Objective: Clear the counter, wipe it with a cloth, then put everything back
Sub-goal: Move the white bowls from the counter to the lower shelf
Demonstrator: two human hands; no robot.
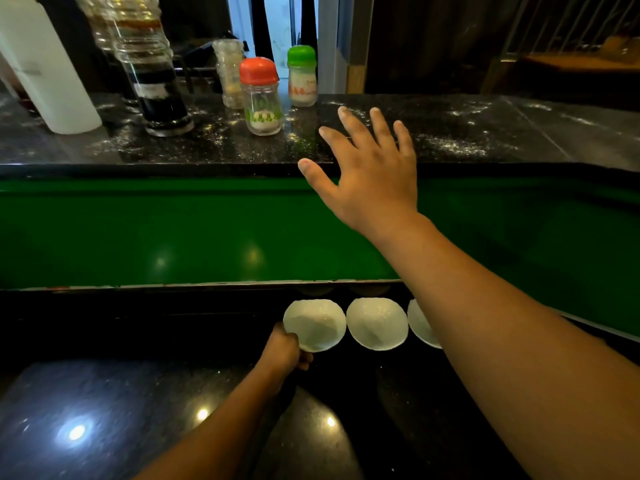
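Glossy green panel (173,230) under a bright opening (280,29) and metal railing (571,26).

The red-cap jar (261,98) has a green and white print on clear glass. Behind it to the right, the green-cap jar (302,77) shows orange print on white. Far left of it, plain white bottle (45,71). The counter (450,133) under it is black, speckled white. Below it, green panel (173,230), then pale white bowls (375,323).

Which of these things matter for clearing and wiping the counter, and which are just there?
Belongs to the job: powder-dusted counter; red-capped jar; green-capped jar; clear jar; dark-filled bottle; white bottle; leftmost bowl, gripped by the left hand; middle bowl; right bowl; right hand, open over the counter.
Just there: green panel; metal bars at back right.
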